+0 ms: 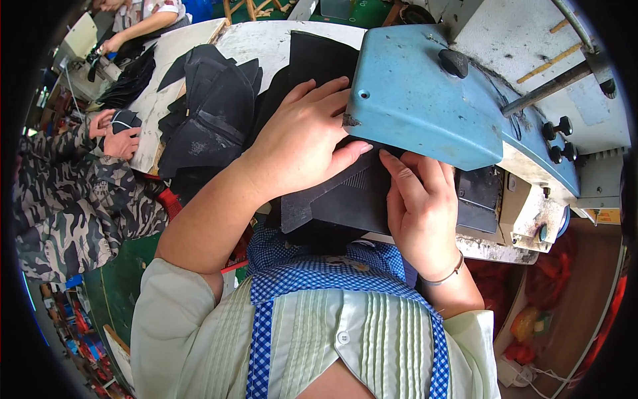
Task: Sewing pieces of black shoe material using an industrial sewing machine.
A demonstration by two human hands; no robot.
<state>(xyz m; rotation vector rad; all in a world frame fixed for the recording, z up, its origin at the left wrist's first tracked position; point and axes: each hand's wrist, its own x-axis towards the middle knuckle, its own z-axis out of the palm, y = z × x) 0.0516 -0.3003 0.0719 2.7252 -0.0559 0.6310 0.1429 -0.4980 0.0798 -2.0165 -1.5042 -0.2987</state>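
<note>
Black sheet: lay partly under blue machine.
Left hand: spread wide.
Right hand: curled, hold I couldn't discern.

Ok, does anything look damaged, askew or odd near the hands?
The blue machine cover has a dark, worn-looking corner beside the left hand, unlike the blue around it. The black pieces heaped left of that hand lie at uneven angles, one with a whitish smudge.

Worn white table, heap of black cut pieces on it, blue machine at right
</note>
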